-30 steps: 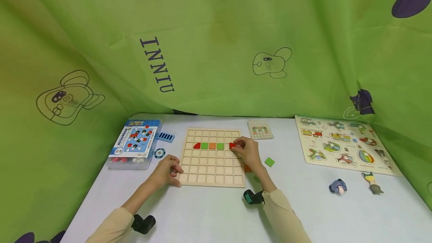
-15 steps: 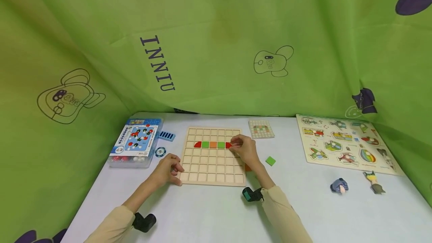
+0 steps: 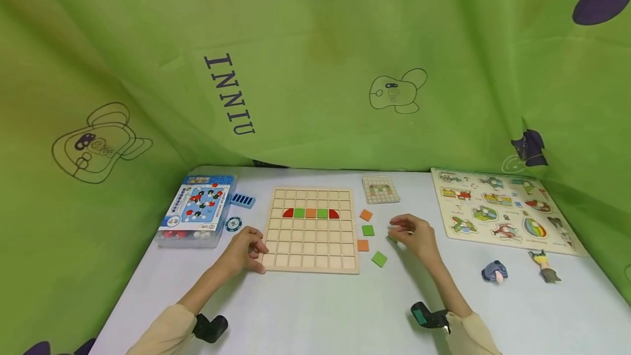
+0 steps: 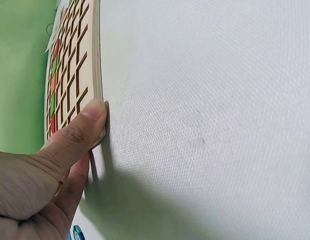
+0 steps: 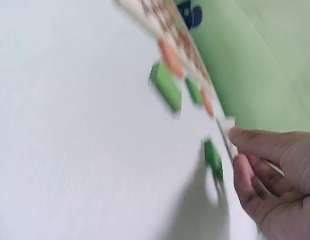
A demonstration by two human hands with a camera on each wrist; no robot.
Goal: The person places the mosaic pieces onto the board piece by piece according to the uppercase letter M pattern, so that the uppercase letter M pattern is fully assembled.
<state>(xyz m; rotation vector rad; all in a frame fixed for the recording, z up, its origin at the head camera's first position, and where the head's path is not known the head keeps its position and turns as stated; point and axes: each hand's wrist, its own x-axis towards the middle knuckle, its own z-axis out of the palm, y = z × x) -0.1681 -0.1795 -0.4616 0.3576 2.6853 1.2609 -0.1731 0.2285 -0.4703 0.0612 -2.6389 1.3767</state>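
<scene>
A square wooden grid board (image 3: 309, 245) lies on the table with a row of red, green and orange tiles in it. At its near left corner my left hand (image 3: 244, 251) holds the board, thumb on the front edge and fingers at the side, as the left wrist view shows the thumb (image 4: 77, 132). My right hand (image 3: 416, 236) hovers to the right of the board, fingers bent and nothing between them. A green tile (image 3: 391, 240) lies by its fingertips, partly hidden in the head view; in the right wrist view this green tile (image 5: 213, 159) is apart from the fingers.
Loose orange tiles (image 3: 363, 245) and green tiles (image 3: 379, 259) lie right of the board. A pattern card (image 3: 380, 189) is behind them. A picture puzzle board (image 3: 498, 207) and small figures (image 3: 495, 272) lie far right. A molecule kit box (image 3: 197, 210) and a round chip (image 3: 233, 224) lie left.
My right hand has let go of the red quarter-round tile in the row's right end and moved right, over the loose green tile. The left hand has stayed at the corner.
</scene>
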